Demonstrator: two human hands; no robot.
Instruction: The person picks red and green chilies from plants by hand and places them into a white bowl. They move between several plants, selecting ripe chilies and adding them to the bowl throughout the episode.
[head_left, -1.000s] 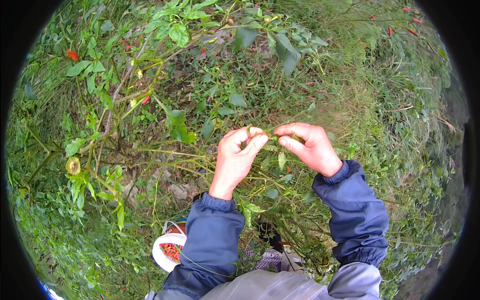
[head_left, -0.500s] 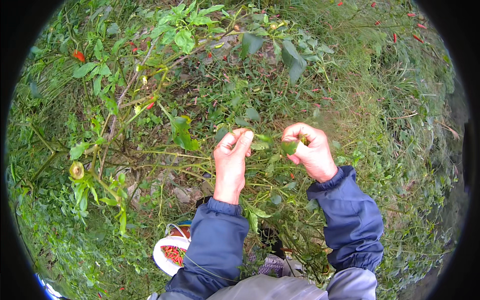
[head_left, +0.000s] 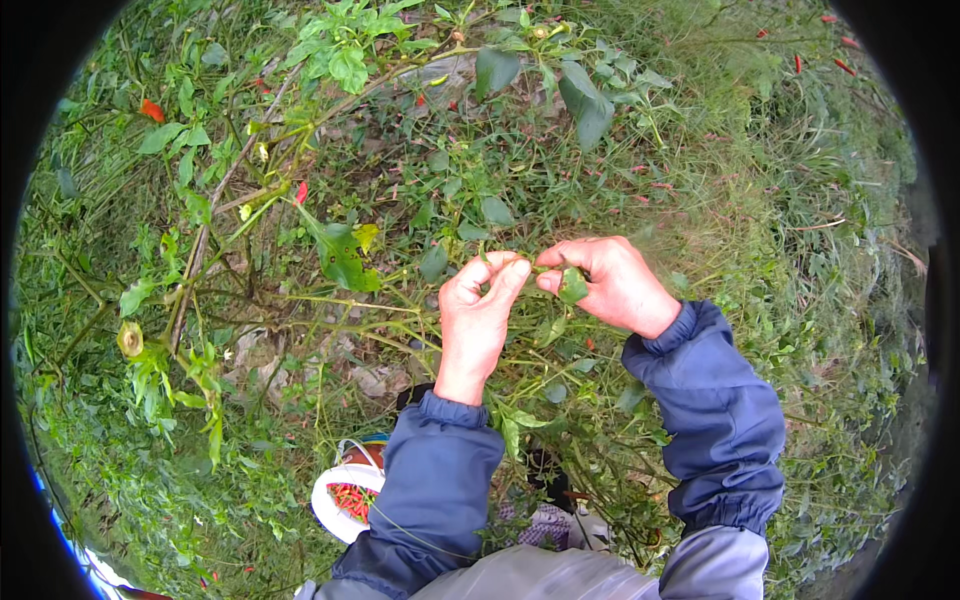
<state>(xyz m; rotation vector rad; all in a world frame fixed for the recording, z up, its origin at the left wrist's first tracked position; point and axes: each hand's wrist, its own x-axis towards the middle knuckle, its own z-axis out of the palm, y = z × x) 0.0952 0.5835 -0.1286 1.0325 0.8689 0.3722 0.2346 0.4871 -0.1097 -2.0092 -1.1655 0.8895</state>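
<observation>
My left hand (head_left: 474, 325) is closed in a pinch, thumb against finger, on a thin green stem of the chili plant (head_left: 350, 305). Just to its right, my right hand (head_left: 622, 290) is also closed, its fingertips pinching at nearly the same spot. A small green leaf (head_left: 573, 286) sticks out below the right thumb and finger. What else lies between the fingertips is too small to make out. Dark blue sleeves cover both forearms.
A white bucket (head_left: 322, 497) holding red chilies (head_left: 352, 500) stands beside my left forearm. Woody branches (head_left: 200, 250) spread at the left, with a red chili (head_left: 152, 110) farther out. More red chilies (head_left: 845, 67) hang at the far right. Grass and weeds cover the ground.
My right hand has moved left, bringing its fingertips against those of my left hand. The left hand has shifted slightly right. The view has shifted a little.
</observation>
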